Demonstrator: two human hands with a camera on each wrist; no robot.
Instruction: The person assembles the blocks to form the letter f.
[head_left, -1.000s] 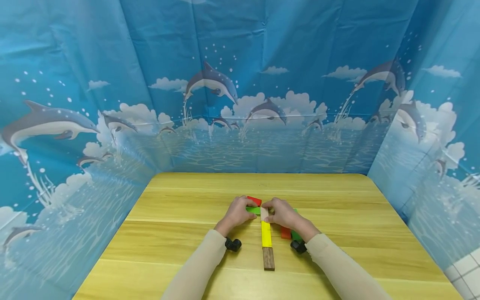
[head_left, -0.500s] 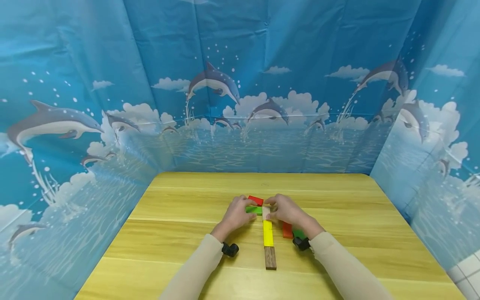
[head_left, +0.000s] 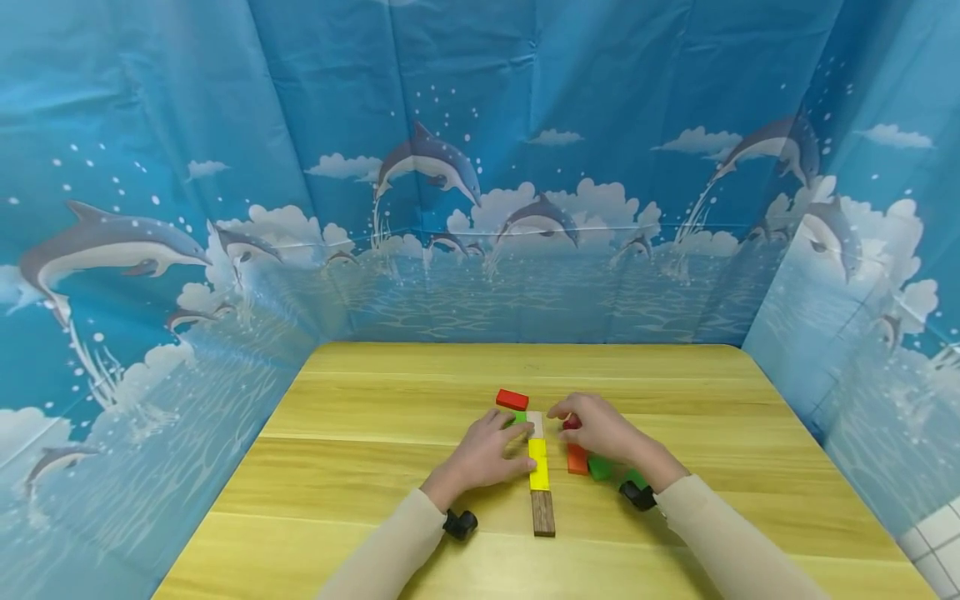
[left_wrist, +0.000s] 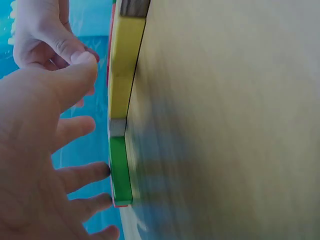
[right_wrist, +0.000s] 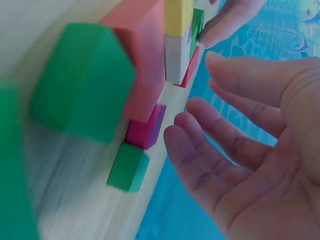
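A row of wooden blocks lies on the table: a dark brown block (head_left: 543,512) nearest me, a yellow section (head_left: 538,477), and a pale block (head_left: 535,423) at the far end. A green block (head_left: 520,417) joins the pale one on its left, partly covered by my left hand (head_left: 487,452). That hand's spread fingers reach over the row's left side, fingertips right at the pale and yellow pieces. My right hand (head_left: 606,429) hovers right of the row with fingers loosely bent and nothing in them. Below its fingertips lies a crimson block (right_wrist: 145,127).
Beyond the row sits a red block (head_left: 512,399), turned slightly. On the right are an orange-red block (head_left: 577,459) and a green block (head_left: 599,467), with another green piece (head_left: 637,478) by the right wrist. A dolphin-print curtain (head_left: 480,275) hangs behind the wooden table (head_left: 360,392).
My right hand has left the pale block and moved right. My left hand has let go of the green block, drawn nearer and spread its fingers across the row.
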